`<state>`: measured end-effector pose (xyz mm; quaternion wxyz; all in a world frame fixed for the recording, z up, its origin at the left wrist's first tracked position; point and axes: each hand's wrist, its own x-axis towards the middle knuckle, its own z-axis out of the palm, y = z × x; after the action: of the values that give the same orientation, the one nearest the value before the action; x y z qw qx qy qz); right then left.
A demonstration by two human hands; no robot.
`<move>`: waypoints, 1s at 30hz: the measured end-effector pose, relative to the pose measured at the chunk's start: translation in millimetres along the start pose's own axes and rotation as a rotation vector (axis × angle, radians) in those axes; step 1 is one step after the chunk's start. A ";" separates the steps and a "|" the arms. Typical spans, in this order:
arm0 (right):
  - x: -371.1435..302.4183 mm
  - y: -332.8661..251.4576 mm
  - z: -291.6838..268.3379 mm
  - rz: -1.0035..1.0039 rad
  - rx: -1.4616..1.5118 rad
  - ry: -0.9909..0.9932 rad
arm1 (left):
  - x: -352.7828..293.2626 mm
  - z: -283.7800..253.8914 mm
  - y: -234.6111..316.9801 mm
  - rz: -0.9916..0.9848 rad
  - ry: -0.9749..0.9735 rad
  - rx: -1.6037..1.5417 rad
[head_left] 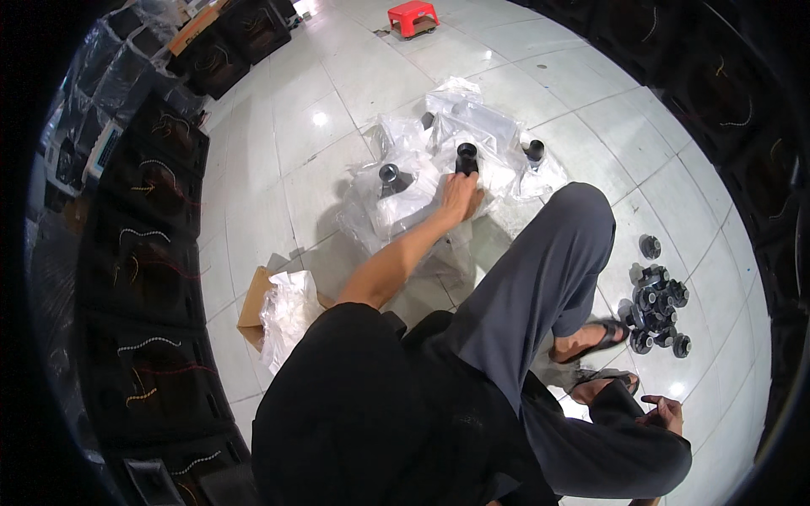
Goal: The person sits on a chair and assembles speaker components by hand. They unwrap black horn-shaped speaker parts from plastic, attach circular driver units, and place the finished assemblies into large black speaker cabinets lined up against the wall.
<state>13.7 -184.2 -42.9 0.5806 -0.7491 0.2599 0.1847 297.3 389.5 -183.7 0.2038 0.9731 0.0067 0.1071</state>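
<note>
My left hand (460, 196) reaches forward and is closed around a black tube (467, 153) with a round open end facing up. Under and around it lies crumpled clear plastic wrapping (405, 207). Similar black tubes stand in the plastic: one (389, 174) to the left and one (534, 152) to the right. My right hand (665, 413) is by my bent right leg at the lower right. Its thumb and forefinger are apart, and I see nothing between them.
Several round black parts with pale centres (660, 308) are heaped on the tiled floor beside my sandalled feet. An opened cardboard box (253, 310) holds white plastic. Black cabinets with loose wires (160, 287) line both sides. A red stool (413, 17) stands far ahead.
</note>
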 end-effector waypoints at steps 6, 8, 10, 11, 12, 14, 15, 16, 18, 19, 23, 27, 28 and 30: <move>-6.4 -14.0 17.1 0.012 -0.070 -0.067 | 12.8 -19.1 -3.2 -0.036 0.189 -0.363; -5.4 -37.9 16.8 -0.011 -0.233 -0.151 | 27.4 -35.4 5.1 0.005 0.201 -0.561; -1.0 -64.6 8.8 -0.027 -0.396 -0.251 | 37.8 -62.0 35.0 0.043 0.140 -0.608; 3.3 -81.1 16.3 -0.094 -0.374 -0.212 | 42.7 -73.4 47.0 0.120 0.204 -0.652; 6.5 -102.1 25.6 -0.159 -0.352 -0.165 | 48.9 -80.6 58.9 0.199 0.264 -0.701; 11.8 -158.0 51.5 -0.301 -0.589 -0.138 | 57.8 -100.4 90.9 0.282 0.066 -0.886; 20.4 -166.2 60.3 -0.434 -0.590 -0.079 | 56.9 -113.8 119.5 0.338 0.004 -0.930; 31.3 -189.7 75.9 -0.485 -0.762 -0.048 | 56.4 -127.1 139.0 0.389 -0.051 -0.950; 51.9 -223.2 104.0 -0.682 -0.932 -0.024 | 69.3 -123.5 148.3 0.461 -0.065 -0.920; 73.3 -219.3 101.4 -0.877 -1.019 -0.023 | 74.3 -122.0 157.4 0.542 -0.132 -0.979; 103.3 -219.1 92.3 -0.645 -1.175 0.083 | 85.8 -108.8 167.7 0.398 -0.043 -0.978; 127.6 -191.6 61.7 -0.428 -1.066 0.103 | 88.2 -77.5 186.8 0.440 -0.182 -0.854; 132.9 -187.9 62.4 -0.520 -1.016 0.136 | 87.9 -65.6 197.7 0.442 -0.283 -0.920; 144.0 -192.6 77.4 -0.740 -0.905 0.185 | 91.9 -51.1 221.2 0.531 -0.327 -0.904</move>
<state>246.7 -97.9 3.0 0.2038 -0.9762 -0.0735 -0.0036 369.5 212.2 -31.1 0.5660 0.7608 -0.3174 -0.0058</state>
